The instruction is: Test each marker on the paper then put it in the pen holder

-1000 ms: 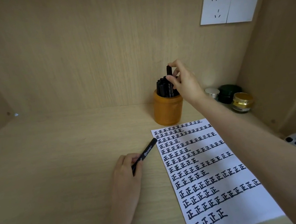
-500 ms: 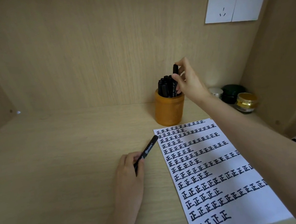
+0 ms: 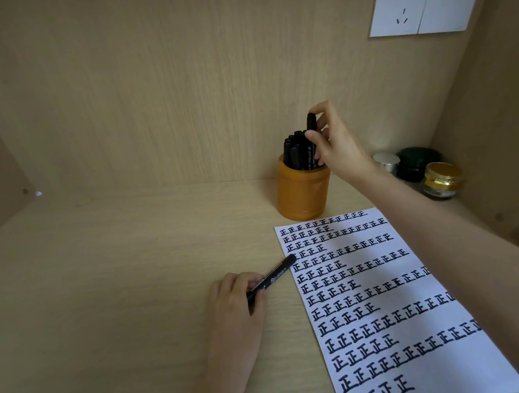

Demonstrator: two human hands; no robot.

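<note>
Jars right of pen holder; socket above; markers crowd it.

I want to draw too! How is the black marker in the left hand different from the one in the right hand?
The left black marker, gripped by the left hand, slants toward the white paper; the right black marker, pinched by the right hand, stands upright in the round orange pen holder. The left one is alone; the right one sits among other black markers. Both are slim and black.
</note>
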